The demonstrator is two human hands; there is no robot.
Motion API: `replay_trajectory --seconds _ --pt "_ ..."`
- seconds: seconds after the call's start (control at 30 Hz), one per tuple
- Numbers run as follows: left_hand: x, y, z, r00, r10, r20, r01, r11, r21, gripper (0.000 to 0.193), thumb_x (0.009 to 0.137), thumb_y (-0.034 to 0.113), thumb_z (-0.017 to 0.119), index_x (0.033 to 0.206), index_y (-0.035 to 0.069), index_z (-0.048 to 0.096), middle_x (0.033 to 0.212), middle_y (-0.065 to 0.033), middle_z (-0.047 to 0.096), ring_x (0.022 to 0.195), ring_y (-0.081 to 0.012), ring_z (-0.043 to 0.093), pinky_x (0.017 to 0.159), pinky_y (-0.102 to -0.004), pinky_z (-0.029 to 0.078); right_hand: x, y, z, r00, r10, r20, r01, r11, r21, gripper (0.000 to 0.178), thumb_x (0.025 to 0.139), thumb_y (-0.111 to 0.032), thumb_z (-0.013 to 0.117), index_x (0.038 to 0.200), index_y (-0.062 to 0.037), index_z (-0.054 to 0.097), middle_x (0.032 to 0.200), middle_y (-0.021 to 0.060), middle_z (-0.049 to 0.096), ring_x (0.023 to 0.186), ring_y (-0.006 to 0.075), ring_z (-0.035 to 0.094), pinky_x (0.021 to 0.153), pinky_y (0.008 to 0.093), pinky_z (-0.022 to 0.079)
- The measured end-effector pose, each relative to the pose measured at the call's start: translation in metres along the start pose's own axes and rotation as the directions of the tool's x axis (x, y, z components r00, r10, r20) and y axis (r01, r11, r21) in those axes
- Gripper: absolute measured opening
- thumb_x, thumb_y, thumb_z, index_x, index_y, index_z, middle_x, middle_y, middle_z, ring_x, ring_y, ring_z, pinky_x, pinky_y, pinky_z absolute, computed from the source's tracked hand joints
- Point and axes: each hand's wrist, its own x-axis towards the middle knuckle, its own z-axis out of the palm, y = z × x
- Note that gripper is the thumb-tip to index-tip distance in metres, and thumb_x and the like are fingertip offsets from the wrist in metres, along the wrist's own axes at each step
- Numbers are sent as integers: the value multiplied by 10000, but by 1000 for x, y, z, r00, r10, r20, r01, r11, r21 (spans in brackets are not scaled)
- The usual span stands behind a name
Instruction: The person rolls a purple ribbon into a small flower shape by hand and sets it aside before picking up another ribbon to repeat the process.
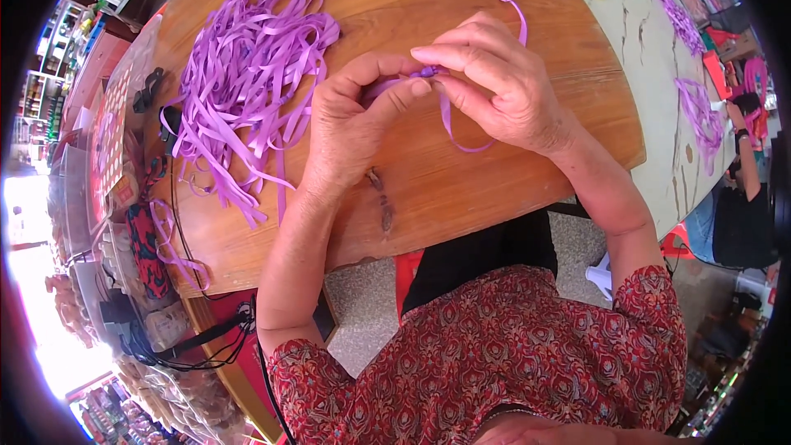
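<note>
Pinching a purple ribbon (430, 72) at a small bunched spot in the upper middle of the frame, the person's two hands meet nearly fingertip to fingertip. The left hand (350, 119) grasps it between thumb and curled forefinger; the right hand (507, 86) nips it with thumb and forefinger, its other fingers bent loosely above. A stretch of ribbon droops in a curve below the right hand, and another end shows beyond its knuckles. Both hands are over a wooden table (461, 206). In the upper left of the frame lies a tangled heap of purple ribbons (247, 91), near the left hand. Toward the right edge, a bundle of purple strands (699, 119) lies on a pale veined tabletop (655, 148).
</note>
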Motion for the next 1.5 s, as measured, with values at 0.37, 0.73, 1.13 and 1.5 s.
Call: replay_trajectory --seconds 0.37,0.73,1.13,1.5 --pt "4 -4 -5 992 114 52 -123 972 199 62 826 55 669 867 9 669 772 17 607 717 -49 528 644 -192 421 -2 2 -2 998 -40 57 43 997 -59 266 675 0 736 927 -36 659 790 43 598 712 200 550 655 303 407" --pt "11 13 -57 966 197 -169 -134 936 325 21 826 34 662 828 14 655 685 78 512 604 1 413 529 -159 317 -29 53 -98 941 339 19 -339 941 -17 123 833 46 567 936 3 619 859 38 587 774 108 538 656 229 427" --pt "5 27 -83 937 289 -196 -184 886 425 25 844 0 624 848 13 645 732 46 547 661 -16 458 595 -157 358 -92 69 -182 829 557 52 -547 826 -136 93 866 7 554 947 11 600 878 15 570 837 81 516 766 216 397" --pt "-26 26 -131 883 355 -307 -153 837 526 16 860 21 626 862 17 641 737 61 538 628 -7 416 584 -147 342 -132 88 -225 732 678 -67 -681 721 -131 111 882 -30 569 980 6 608 911 -7 580 880 74 528 806 207 402"
